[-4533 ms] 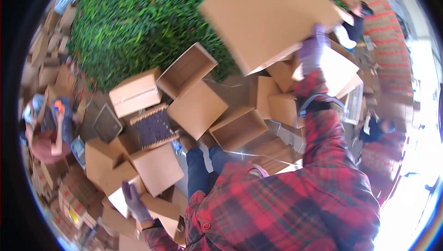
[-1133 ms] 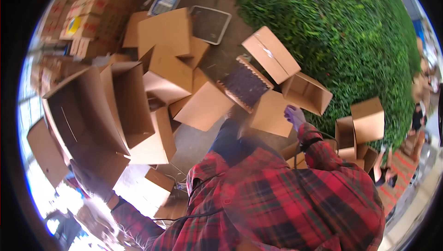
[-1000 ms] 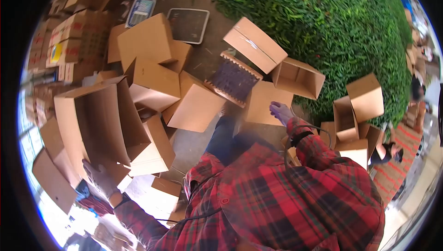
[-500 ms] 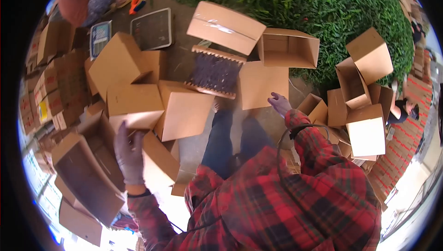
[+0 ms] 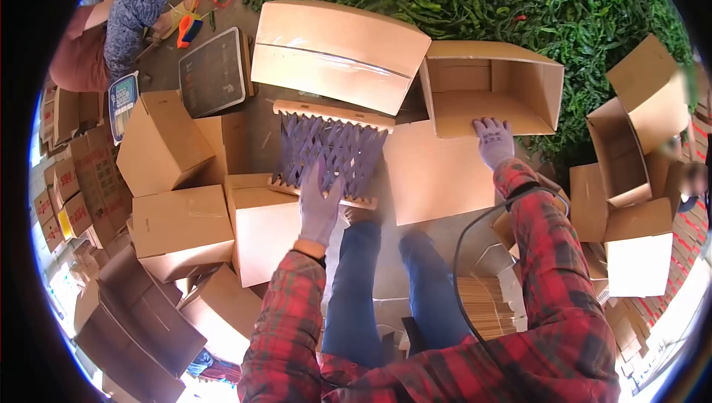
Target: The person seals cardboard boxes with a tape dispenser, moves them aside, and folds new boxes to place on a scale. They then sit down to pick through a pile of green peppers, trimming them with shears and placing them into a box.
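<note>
My left hand (image 5: 320, 206), in a pale purple glove, is over the near wooden edge of a low stool with a purple woven strap seat (image 5: 334, 143). Its fingers are stretched apart and hold nothing. My right hand (image 5: 495, 143), gloved alike, is at the near lower rim of an open cardboard box (image 5: 523, 99). The fingers bend over that rim into the box; the thumb's position is hard to make out. Beneath and left of this box lies another cardboard box (image 5: 437, 177). Behind the stool a taped, closed cardboard box (image 5: 334, 51) rests beside the pile.
A big heap of green peppers (image 5: 475, 2) spreads along the back. Several cardboard boxes (image 5: 182, 225) crowd the left, with more boxes (image 5: 619, 151) at the right. A dark-topped scale (image 5: 213, 73) stands back left, near another person (image 5: 133, 28). Flattened cardboard (image 5: 482, 303) lies by my legs.
My left hand has moved right, from the left boxes to the stool. My right hand has reached forward from above the lower box to the open box's rim. The camera view has shifted.
</note>
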The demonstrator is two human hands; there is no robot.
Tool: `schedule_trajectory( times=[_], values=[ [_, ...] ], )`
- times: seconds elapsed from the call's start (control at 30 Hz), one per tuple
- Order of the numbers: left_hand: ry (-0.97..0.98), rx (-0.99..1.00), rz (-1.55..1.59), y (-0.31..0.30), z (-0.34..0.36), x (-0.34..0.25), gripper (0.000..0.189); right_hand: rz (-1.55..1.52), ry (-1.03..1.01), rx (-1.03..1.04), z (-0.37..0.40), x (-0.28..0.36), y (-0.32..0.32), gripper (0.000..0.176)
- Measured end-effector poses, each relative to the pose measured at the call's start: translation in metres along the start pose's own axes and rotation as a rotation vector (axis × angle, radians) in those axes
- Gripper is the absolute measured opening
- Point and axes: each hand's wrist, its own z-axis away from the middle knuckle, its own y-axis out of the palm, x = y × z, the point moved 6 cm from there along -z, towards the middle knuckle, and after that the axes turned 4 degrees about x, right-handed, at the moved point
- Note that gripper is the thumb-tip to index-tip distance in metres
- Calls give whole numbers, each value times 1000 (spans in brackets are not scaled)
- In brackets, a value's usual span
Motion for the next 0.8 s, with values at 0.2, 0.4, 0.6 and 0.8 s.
schedule_trajectory(
  times=[0.2, 0.4, 0.6, 0.8],
  values=[
    [767, -105, -775, -12, -137, -162, 77, -30, -95, -87, 24, -27, -17, 40],
    [651, 214, -1011, 67, -237, -220, 86, -188, -83, -170, 97, -67, -61, 43],
    [599, 341, -952, 85, -206, -183, 85, -643, 166, -210, 186, -90, -111, 43],
    [877, 94, -704, 2, -121, -179, 79, -1144, 773, -111, 264, -91, -127, 26]
  ],
)
